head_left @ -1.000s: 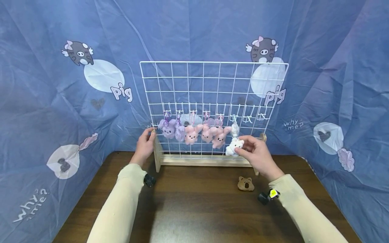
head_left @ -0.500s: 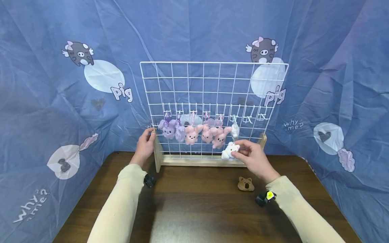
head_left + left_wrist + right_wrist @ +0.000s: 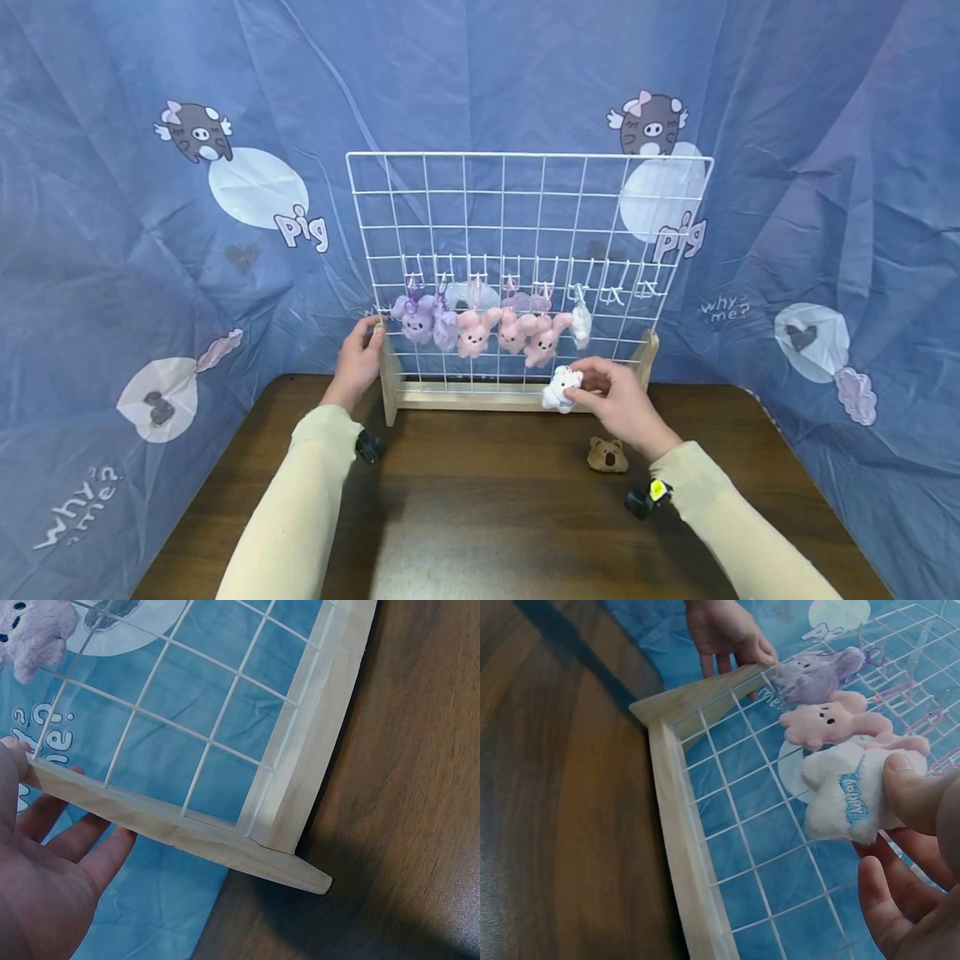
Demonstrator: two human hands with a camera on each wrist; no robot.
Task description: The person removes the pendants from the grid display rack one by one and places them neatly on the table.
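Observation:
My right hand [image 3: 618, 400] pinches a small white plush toy [image 3: 562, 389] between thumb and fingers, low in front of the wire grid rack [image 3: 522, 227]. The right wrist view shows blue lettering on this plush [image 3: 847, 791]. My left hand [image 3: 357, 360] grips the rack's left wooden upright [image 3: 387, 375], thumb on one side and fingers round the other, as the left wrist view shows. From the rack's hooks hang purple plush toys [image 3: 415, 319], pink plush rabbits [image 3: 474, 333] and a second white plush [image 3: 581, 325], side-on.
On the brown table [image 3: 480, 508] lies a brown bear-faced plush [image 3: 607, 455], just below my right hand. Bare white hooks [image 3: 613, 295] stick out at the grid's right side. A blue printed cloth [image 3: 465, 75] hangs behind and at both sides.
My right hand has moved down and left with the white plush, away from the hanging white one. My left hand has stayed on the upright.

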